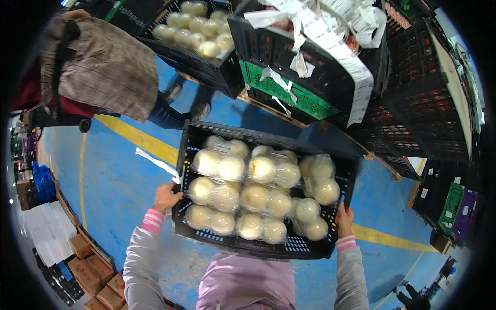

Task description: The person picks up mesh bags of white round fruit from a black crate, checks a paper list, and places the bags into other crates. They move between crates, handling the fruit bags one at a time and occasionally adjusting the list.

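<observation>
A black plastic crate (248,250) is held up in front of my body, above the blue floor. My left hand (166,198) grips its left end and my right hand (344,220) its right end. Inside lie several clear-wrapped packs of round, pale yellow-white produce (255,197), perhaps melons or onions; I cannot tell which. Some packs bear labels. The packs fill most of the crate, and slots of its base show along the front and right. A white strip (159,162) sticks out from the left end, just above my left hand.
Ahead stands another crate of the same produce (193,29). Right of it, stacked black and green crates (286,85) carry trailing printed label strips (341,54). A person in a brown checked garment (110,69) stands at upper left. Cardboard boxes (93,271) lie at lower left.
</observation>
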The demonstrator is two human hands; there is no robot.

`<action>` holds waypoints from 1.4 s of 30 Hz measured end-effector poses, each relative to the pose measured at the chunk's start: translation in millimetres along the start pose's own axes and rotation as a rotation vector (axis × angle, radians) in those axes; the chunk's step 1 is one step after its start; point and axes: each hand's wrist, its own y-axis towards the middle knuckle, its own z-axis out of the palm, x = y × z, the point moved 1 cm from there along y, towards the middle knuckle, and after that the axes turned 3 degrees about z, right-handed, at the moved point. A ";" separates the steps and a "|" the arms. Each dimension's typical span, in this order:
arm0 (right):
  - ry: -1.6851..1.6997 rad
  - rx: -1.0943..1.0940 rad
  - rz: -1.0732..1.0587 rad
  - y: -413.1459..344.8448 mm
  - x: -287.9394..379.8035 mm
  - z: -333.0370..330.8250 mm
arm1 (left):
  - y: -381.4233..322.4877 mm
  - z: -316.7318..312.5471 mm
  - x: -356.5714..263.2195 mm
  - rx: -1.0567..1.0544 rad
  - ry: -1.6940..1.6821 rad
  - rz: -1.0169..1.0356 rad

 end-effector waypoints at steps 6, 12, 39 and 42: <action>-0.007 -0.041 0.019 23.7 -51.6 80.2 | 70.8 18.6 78.8 0.060 0.081 -0.019; -0.021 -0.103 -0.022 53.6 -87.0 134.6 | 176.4 40.7 112.5 0.153 0.112 0.069; -0.035 -0.199 -0.063 153.7 -115.2 237.2 | 371.2 84.5 142.7 0.172 0.298 0.085; -0.057 -0.209 -0.030 155.0 -112.4 235.0 | 369.5 80.5 140.0 0.177 0.294 0.133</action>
